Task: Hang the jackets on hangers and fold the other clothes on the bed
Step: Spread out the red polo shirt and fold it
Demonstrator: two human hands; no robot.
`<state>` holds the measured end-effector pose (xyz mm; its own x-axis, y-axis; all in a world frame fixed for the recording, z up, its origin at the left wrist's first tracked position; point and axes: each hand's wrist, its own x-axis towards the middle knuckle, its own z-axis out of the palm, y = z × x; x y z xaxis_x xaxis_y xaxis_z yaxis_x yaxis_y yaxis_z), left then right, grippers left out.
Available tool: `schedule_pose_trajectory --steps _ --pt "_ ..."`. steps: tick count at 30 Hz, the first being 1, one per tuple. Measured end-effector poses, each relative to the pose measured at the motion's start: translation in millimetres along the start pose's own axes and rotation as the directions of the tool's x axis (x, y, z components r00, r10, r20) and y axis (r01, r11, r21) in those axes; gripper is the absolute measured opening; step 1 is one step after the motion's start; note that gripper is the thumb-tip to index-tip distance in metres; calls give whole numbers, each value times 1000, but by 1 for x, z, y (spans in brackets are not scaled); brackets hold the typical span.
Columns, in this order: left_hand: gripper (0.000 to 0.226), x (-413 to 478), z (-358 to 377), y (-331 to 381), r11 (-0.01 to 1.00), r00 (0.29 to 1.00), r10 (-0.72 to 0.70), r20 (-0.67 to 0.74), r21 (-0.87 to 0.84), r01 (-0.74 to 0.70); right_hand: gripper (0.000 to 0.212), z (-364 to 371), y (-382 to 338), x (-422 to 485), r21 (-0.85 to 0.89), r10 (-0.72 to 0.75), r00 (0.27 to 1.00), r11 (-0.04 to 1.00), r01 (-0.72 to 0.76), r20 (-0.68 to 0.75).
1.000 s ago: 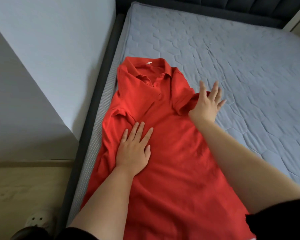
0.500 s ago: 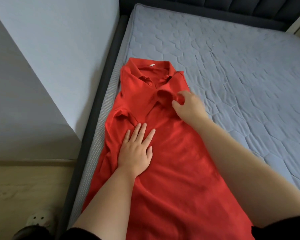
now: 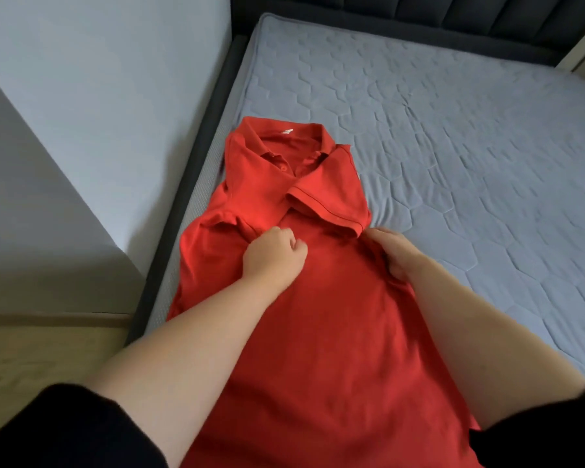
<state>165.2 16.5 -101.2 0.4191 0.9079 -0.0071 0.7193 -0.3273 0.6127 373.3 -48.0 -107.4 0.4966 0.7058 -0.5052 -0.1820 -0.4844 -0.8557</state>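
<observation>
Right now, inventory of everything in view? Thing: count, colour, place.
polo shirt: 1, red, flat on the mattress's left side, collar away from the camera, one sleeve folded in across the chest
mattress: 1, grey-blue quilted, fills the right and top of the view
bed frame: 1, dark, along the mattress's left edge
headboard: 1, dark padded, top of the view
wall: 1, pale, left
floor: 1, light wood, lower left
sleeves: 2, black, bottom corners
left hand: 1, grips shirt fabric at mid-chest
right hand: 1, grips the shirt's right edge
</observation>
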Motion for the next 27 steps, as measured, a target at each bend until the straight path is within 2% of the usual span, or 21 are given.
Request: schedule_pose_trajectory --steps 1,2,3,4,6,8,11,16,18,20,24,25,27 --pt "25 11 -3 14 927 977 -182 111 -312 209 22 -1 -1 2 4 23 1000 1000 -23 10" --pt "23 20 -3 27 719 914 -291 283 -566 404 22 -1 -1 5 -3 31 999 1000 -31 9" --pt "21 26 -3 39 491 841 -308 444 -683 541 25 -1 0 8 -26 26 1000 999 -26 3" --pt "26 29 1 49 343 790 -271 550 -712 613 28 -2 0 10 -54 16 1000 998 -15 3" --pt "39 34 14 61 217 746 -207 633 -714 666 31 -4 1 15 -107 4 999 994 -1 35" --pt "31 38 27 65 171 741 -233 629 -724 668 28 -5 3 19 -162 -8 999 987 15 44" --pt "17 42 38 60 93 734 -300 609 -747 658 6 -7 9 25 -197 -61 994 980 42 -94" --pt "8 39 50 45 -13 741 -333 583 -789 614 14 -22 19 29 55 -61 959 995 79 -277" --pt "12 38 54 42 -9 757 -355 548 -812 584 13 -23 22 31 82 -74 954 991 102 -291" --pt "16 37 60 38 17 778 -360 515 -830 558 3 -19 21 31 0 -117 959 993 121 -256" --pt "16 37 69 32 113 817 -339 467 -842 528 28 -12 11 34 -401 -230 957 905 143 -178" --pt "15 36 70 30 128 826 -337 452 -847 516 26 -13 10 35 -395 -223 955 909 130 -197" --pt "11 35 71 30 127 834 -337 436 -857 499 27 -18 9 32 -83 -66 967 995 47 -247"
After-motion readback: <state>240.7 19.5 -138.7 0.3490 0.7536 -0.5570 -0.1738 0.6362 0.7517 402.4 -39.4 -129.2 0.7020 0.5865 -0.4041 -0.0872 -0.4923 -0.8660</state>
